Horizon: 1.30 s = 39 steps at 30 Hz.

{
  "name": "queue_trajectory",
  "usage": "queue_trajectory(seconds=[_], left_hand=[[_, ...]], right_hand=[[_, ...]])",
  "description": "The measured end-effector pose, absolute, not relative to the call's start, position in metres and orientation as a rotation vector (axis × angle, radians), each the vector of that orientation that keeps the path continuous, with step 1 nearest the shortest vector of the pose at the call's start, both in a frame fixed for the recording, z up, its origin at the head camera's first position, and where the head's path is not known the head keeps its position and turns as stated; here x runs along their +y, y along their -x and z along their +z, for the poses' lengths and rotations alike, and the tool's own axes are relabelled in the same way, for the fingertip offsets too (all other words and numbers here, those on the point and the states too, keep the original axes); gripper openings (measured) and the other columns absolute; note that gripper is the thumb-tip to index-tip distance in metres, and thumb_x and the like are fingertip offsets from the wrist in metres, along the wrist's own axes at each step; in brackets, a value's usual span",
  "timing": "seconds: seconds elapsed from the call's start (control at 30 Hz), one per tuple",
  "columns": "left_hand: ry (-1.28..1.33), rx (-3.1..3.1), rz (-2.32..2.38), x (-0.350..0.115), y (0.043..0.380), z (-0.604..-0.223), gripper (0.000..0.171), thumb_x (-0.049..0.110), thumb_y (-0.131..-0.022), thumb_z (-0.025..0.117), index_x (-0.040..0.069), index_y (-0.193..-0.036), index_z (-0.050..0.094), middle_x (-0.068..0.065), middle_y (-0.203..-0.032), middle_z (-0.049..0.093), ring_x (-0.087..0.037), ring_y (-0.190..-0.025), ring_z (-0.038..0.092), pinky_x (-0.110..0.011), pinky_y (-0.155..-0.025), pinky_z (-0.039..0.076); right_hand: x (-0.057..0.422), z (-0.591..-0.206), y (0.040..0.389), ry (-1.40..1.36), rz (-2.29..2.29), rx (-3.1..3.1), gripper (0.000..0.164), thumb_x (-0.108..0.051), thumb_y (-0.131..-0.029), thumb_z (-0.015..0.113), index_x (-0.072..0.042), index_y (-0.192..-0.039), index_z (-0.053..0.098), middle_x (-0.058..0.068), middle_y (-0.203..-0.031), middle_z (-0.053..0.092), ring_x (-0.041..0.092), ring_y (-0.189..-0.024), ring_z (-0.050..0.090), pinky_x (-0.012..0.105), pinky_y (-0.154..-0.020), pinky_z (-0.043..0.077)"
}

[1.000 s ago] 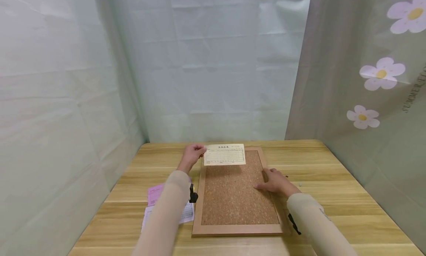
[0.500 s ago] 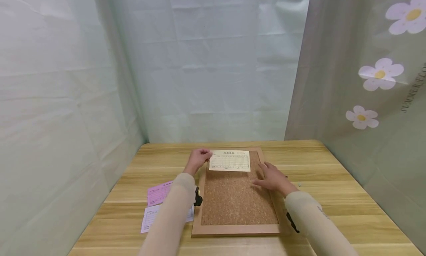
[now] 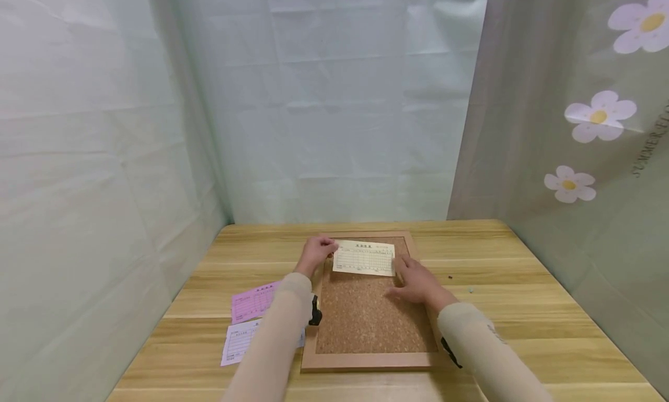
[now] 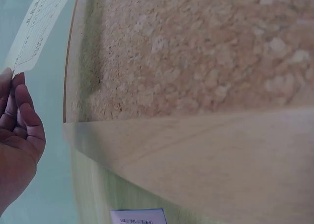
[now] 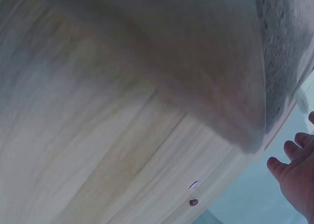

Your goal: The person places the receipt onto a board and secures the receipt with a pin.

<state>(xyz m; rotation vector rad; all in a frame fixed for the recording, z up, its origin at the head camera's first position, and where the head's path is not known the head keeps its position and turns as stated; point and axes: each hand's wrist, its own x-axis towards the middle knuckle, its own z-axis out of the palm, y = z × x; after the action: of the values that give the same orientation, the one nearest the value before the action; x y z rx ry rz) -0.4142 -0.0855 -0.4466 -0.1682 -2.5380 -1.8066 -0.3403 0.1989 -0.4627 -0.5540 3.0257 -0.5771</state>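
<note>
My left hand (image 3: 316,254) pinches the left edge of a pale yellow printed form slip (image 3: 363,258) between thumb and fingers. The slip is spread out over the far part of a wood-framed cork board (image 3: 373,320), which lies on the table. My right hand (image 3: 416,283) is over the board's right side, fingertips right at the slip's right edge, thumb spread toward the near side. In the left wrist view the pinched corner of the slip (image 4: 39,33) shows at the upper left. Fingers (image 5: 289,148) of the right hand look extended in the right wrist view.
Left of the board lie a pink form slip (image 3: 253,303) and a whitish one (image 3: 240,341), partly behind my left sleeve. To the right sit a tiny dark red item (image 3: 450,277) and a tiny pale one (image 3: 471,290). Curtains (image 3: 334,129) enclose the wooden table (image 3: 522,332).
My left hand has brought the yellow slip rightward and nearer, lower over the board. My right hand has shifted left to the slip's right edge. More of the pink and whitish slips shows.
</note>
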Motion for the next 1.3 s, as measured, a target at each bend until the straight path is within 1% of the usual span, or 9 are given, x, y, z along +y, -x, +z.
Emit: queue_trajectory(seconds=[0.07, 0.13, 0.3, 0.47, 0.7, 0.8, 1.0, 1.17, 1.3], left_hand=[[0.157, -2.557, -1.786, -0.083, 0.415, -0.447, 0.013, 0.007, -0.097, 0.063, -0.002, -0.101, 0.071, -0.011, -0.097, 0.064, -0.032, -0.089, 0.063, -0.044, -0.082, 0.051], [0.140, -2.572, -1.767, -0.081, 0.416, -0.449, 0.014, 0.009, -0.097, 0.064, -0.002, -0.102, 0.071, -0.012, -0.098, 0.065, -0.034, -0.090, 0.063, -0.046, -0.082, 0.051], [0.139, -2.597, -1.695, -0.080, 0.420, -0.454, 0.013, 0.010, -0.097, 0.065, -0.002, -0.100, 0.070, -0.011, -0.094, 0.065, -0.033, -0.086, 0.064, -0.037, -0.071, 0.049], [0.170, -2.605, -1.668, -0.078, 0.423, -0.456, 0.012, 0.008, -0.096, 0.064, -0.002, -0.094, 0.070, -0.009, -0.089, 0.063, -0.029, -0.079, 0.061, -0.031, -0.065, 0.045], [0.184, -2.634, -1.638, -0.076, 0.423, -0.457, 0.013, 0.007, -0.096, 0.064, -0.002, -0.087, 0.069, -0.006, -0.079, 0.062, -0.021, -0.068, 0.054, -0.030, -0.062, 0.044], [0.207, -2.646, -1.594, -0.075, 0.423, -0.458, 0.012, 0.006, -0.096, 0.064, -0.002, -0.087, 0.069, -0.007, -0.079, 0.062, -0.022, -0.069, 0.055, -0.030, -0.061, 0.044], [0.202, -2.666, -1.567, -0.075, 0.423, -0.459, 0.013, 0.007, -0.096, 0.065, 0.000, -0.086, 0.068, -0.007, -0.081, 0.062, -0.031, -0.074, 0.059, -0.030, -0.060, 0.043], [0.205, -2.660, -1.561, -0.074, 0.423, -0.460, 0.009, 0.005, -0.096, 0.064, -0.003, -0.095, 0.069, -0.010, -0.083, 0.063, -0.038, -0.083, 0.064, -0.029, -0.061, 0.045], [0.202, -2.657, -1.569, -0.073, 0.424, -0.460, 0.013, 0.004, -0.096, 0.064, -0.006, -0.102, 0.069, -0.013, -0.085, 0.066, -0.037, -0.083, 0.066, -0.029, -0.061, 0.048]], right_hand=[[0.196, -0.464, 0.340, 0.584, -0.562, 3.025, 0.094, -0.050, -0.086, 0.073, 0.003, -0.152, 0.033, 0.031, -0.155, 0.025, 0.048, -0.141, 0.027, 0.058, -0.110, 0.028], [0.194, -0.465, 0.340, 0.603, -0.527, 3.020, 0.091, -0.051, -0.087, 0.072, 0.001, -0.152, 0.035, 0.029, -0.156, 0.026, 0.046, -0.142, 0.028, 0.057, -0.110, 0.029], [0.190, -0.467, 0.340, 0.654, -0.479, 3.000, 0.087, -0.051, -0.089, 0.069, 0.002, -0.150, 0.037, 0.027, -0.157, 0.026, 0.044, -0.143, 0.025, 0.057, -0.112, 0.026], [0.187, -0.468, 0.339, 0.669, -0.442, 2.993, 0.083, -0.051, -0.090, 0.068, 0.001, -0.149, 0.040, 0.026, -0.156, 0.028, 0.044, -0.144, 0.025, 0.056, -0.113, 0.023], [0.184, -0.473, 0.341, 0.660, -0.389, 2.999, 0.081, -0.053, -0.091, 0.065, -0.001, -0.148, 0.043, 0.024, -0.156, 0.031, 0.042, -0.142, 0.029, 0.055, -0.113, 0.025], [0.183, -0.474, 0.341, 0.657, -0.384, 3.000, 0.079, -0.053, -0.091, 0.065, -0.002, -0.148, 0.044, 0.024, -0.155, 0.032, 0.042, -0.141, 0.032, 0.055, -0.112, 0.026], [0.180, -0.474, 0.339, 0.625, -0.386, 2.985, 0.078, -0.054, -0.091, 0.065, -0.001, -0.146, 0.047, 0.025, -0.154, 0.034, 0.042, -0.141, 0.033, 0.055, -0.112, 0.026], [0.180, -0.473, 0.339, 0.581, -0.372, 2.964, 0.079, -0.055, -0.091, 0.064, -0.001, -0.147, 0.046, 0.024, -0.154, 0.034, 0.042, -0.142, 0.032, 0.054, -0.113, 0.025], [0.180, -0.475, 0.339, 0.561, -0.355, 2.955, 0.080, -0.057, -0.092, 0.062, -0.002, -0.148, 0.044, 0.023, -0.155, 0.033, 0.041, -0.142, 0.031, 0.053, -0.113, 0.026]])
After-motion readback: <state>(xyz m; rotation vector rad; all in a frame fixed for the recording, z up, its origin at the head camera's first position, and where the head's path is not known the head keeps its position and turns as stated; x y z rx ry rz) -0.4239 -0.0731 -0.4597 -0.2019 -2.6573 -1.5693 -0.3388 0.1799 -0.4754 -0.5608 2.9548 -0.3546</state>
